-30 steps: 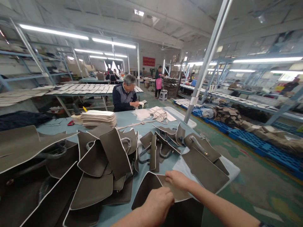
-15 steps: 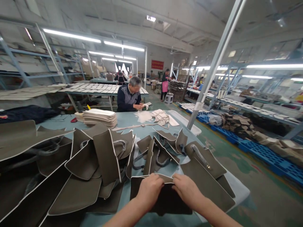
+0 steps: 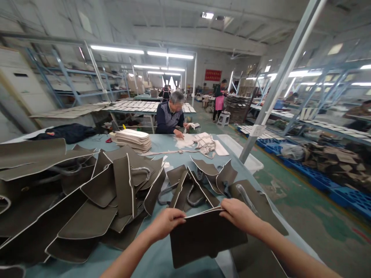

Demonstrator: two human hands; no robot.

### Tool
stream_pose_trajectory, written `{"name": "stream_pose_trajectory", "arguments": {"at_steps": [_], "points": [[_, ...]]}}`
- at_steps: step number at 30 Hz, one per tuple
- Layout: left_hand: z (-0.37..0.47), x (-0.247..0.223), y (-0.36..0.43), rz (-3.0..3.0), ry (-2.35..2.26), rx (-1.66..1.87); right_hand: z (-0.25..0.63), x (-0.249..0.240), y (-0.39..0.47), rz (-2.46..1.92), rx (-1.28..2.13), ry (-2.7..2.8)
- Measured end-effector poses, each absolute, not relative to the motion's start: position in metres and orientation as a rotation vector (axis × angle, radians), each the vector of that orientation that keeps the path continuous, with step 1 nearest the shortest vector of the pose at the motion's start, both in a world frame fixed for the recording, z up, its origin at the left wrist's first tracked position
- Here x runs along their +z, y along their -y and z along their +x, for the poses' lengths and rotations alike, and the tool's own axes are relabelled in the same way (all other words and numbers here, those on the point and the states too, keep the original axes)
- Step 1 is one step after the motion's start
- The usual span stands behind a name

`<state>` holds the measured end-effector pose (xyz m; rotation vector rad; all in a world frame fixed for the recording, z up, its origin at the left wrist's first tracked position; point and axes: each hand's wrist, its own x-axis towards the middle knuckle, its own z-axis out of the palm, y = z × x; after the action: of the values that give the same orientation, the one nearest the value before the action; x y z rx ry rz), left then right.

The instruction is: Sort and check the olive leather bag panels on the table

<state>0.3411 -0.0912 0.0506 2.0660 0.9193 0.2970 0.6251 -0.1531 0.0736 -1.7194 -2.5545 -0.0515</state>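
Note:
A dark olive handbag panel [image 3: 207, 239] with a pale top edge hangs between my hands over the near side of the table. My left hand [image 3: 166, 223] pinches its upper left corner, thumb on top. Further right along the same edge, my right hand [image 3: 240, 216] grips it with curled fingers. Just beyond stand partly folded olive bag pieces [image 3: 179, 189] with a plastic-wrapped handle [image 3: 195, 197]. Under and beside my right arm lies another olive bag piece [image 3: 268, 212], its wrapped handle partly hidden by that hand.
A heap of olive bag pieces [image 3: 87, 220] covers the table's left side. Behind it stand a stack of pale panels [image 3: 131, 141] and a dark garment [image 3: 65, 133]. A co-worker [image 3: 171, 114] sits across the blue-green table [image 3: 162, 148]. A metal post [image 3: 272, 92] rises at the right.
The panel has swung up and tilted, its front face now showing more. My hands have moved farther apart along its edge. The view has turned left; the co-worker's hand has lowered to the table.

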Motion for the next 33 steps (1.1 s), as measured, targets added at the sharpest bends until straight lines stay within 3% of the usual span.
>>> {"name": "stream_pose_trajectory", "arguments": {"at_steps": [16,23,33], "points": [[0.365,0.087,0.111,2.175,-0.987,0.2,0.577,0.098,0.148,-1.464,-0.07,2.705],[0.339,0.099,0.107,2.208,-0.985,0.173,0.555,0.103,0.145,-1.442,0.295,2.515],[0.32,0.098,0.098,2.33,-0.973,0.225,0.516,0.099,0.129,-1.499,0.055,2.687]]}}
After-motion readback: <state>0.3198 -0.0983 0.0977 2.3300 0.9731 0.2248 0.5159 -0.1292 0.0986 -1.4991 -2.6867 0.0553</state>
